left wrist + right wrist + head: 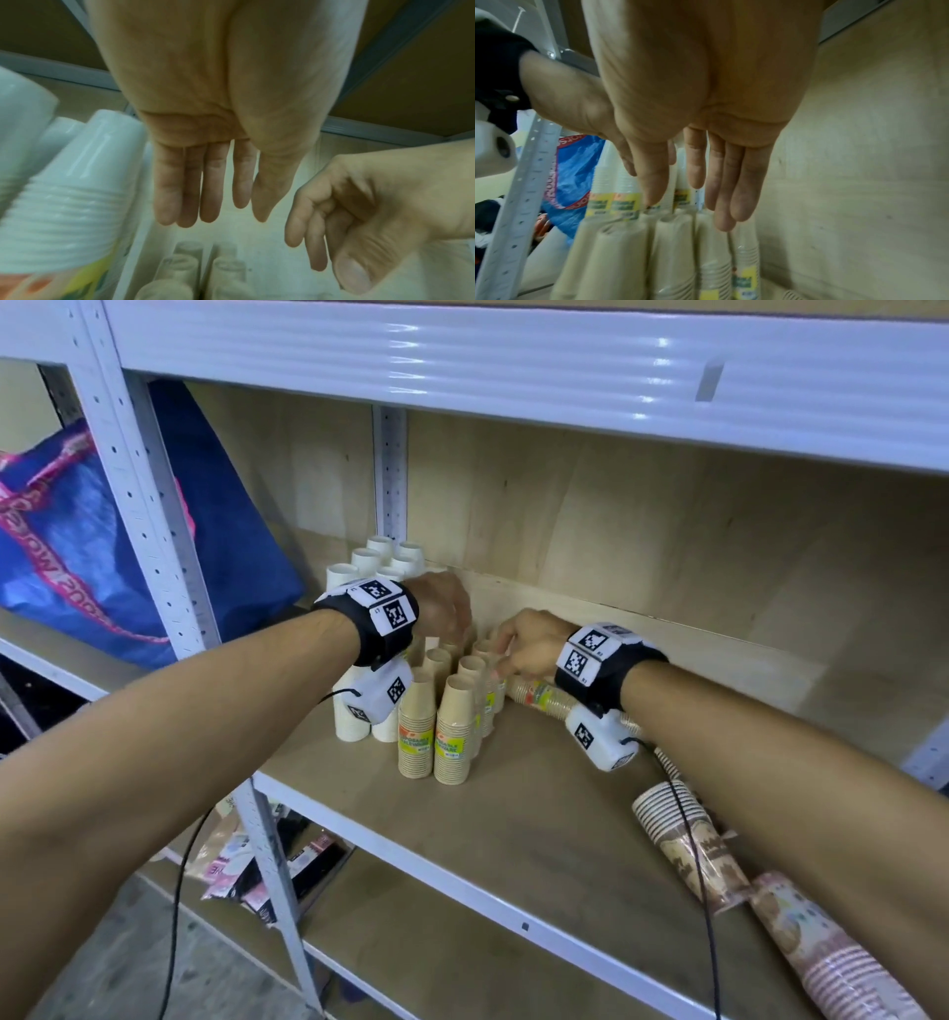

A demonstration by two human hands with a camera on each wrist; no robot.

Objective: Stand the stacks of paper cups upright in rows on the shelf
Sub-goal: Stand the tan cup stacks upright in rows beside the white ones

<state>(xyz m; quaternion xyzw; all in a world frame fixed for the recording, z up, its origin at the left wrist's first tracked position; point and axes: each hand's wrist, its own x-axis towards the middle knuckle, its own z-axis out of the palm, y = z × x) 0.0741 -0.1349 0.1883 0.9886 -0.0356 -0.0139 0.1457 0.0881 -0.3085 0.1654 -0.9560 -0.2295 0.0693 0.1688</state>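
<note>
Kraft stacks [452, 726] and white stacks [377, 557] are already standing in rows on the shelf [513, 814]; patterned stacks [688, 845] are still lying down, right. Both hands, left [444, 606] and right [529, 644], are hovering over the rows, fingers relaxed, holding nothing.

Both your forearms reach forward and inward, converging toward the middle of the head view. Each wrist carries a black strap with a white marker block. Your left hand [444, 603] is palm down, back of hand up; in the left wrist view its fingers [205, 182] hang straight and close together, holding nothing. Your right hand [529, 642] sits just to its right, near but apart. In the right wrist view its fingers [721, 178] are straight and together; the left wrist view shows them loosely bent.
</note>
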